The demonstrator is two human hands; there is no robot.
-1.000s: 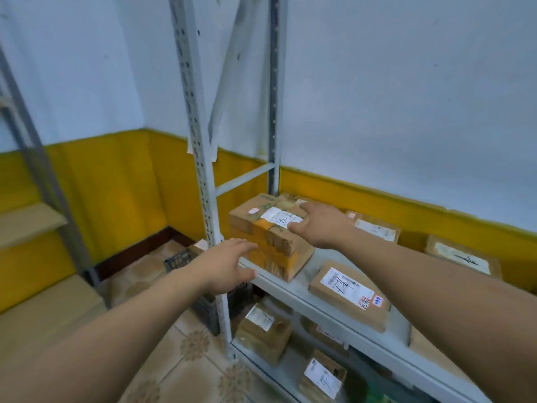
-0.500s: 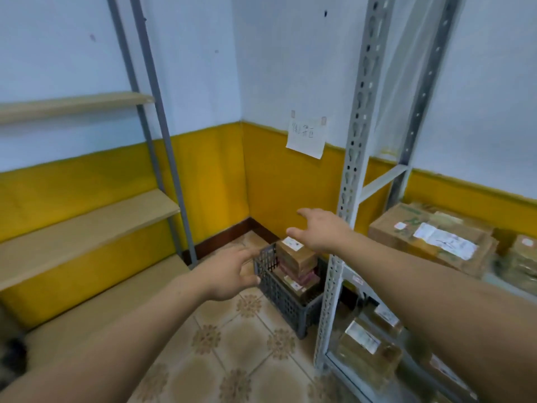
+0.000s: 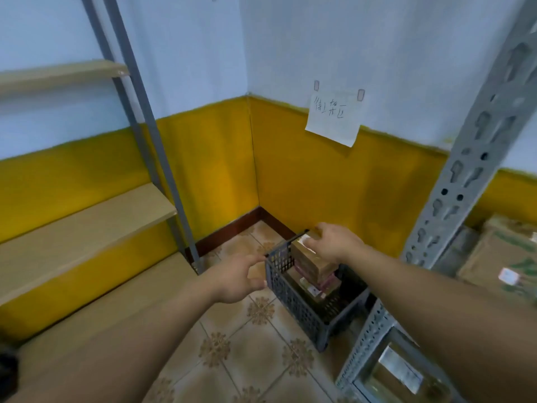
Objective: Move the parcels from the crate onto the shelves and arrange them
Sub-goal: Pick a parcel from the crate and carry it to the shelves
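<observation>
Right hand [image 3: 334, 245] seemingly grips top parcel [image 3: 308, 257] in crate [image 3: 296, 303]; left hand [image 3: 238, 277] open, empty, beside it.

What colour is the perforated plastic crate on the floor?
Dark grey perforated plastic crate, seen best in the head view, the only one.

We see even, soft indoor light, no harsh glare. We note faint shadow under crate [image 3: 305, 306] and along yellow wall corner. Strong wide-angle bend: metal upright [image 3: 476, 158] leans, shelf posts [image 3: 145, 126] tilt. Motion blur softens parcels at right edge [image 3: 505, 257]; overall focus slightly soft.
</observation>
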